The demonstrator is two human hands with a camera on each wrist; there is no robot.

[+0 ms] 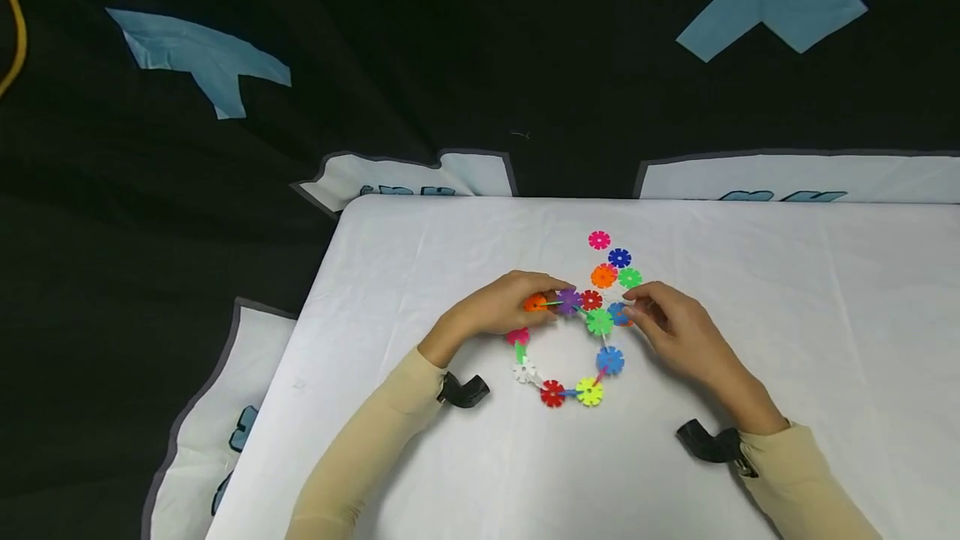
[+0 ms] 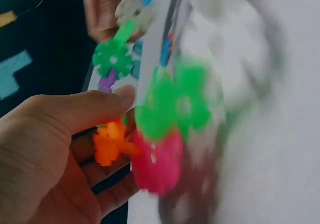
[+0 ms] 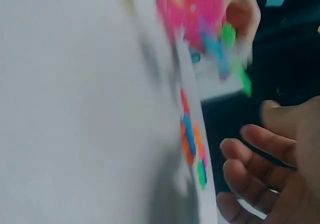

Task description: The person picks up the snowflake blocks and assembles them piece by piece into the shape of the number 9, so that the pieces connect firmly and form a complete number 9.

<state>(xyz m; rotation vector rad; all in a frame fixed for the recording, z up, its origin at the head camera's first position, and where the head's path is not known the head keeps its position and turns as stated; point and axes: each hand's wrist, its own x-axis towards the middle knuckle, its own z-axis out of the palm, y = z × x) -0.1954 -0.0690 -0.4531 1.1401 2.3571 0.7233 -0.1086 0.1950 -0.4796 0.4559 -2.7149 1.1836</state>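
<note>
"As we take handling first, what do we record for the ring of discs [image 1: 552,393]?"

"It sits just below and right of centre in the head view. We judge it light, smooth, fairly stiff plastic, liable to part at its slotted joints if twisted. We would take hold on the flat of a disc, clear of a joint."

"The left hand [image 1: 506,305]?"

"Thumb and fingers grip the ring at its upper left, by the orange disc [image 2: 110,141]."

"And the right hand [image 1: 671,327]?"

"Right of the ring, fingers apart and loosely bent; we find nothing between them in the right wrist view. The fingertips are close to a blue disc [image 1: 618,312] below the other loose discs [image 1: 603,276]; we cannot tell whether they touch."
</note>
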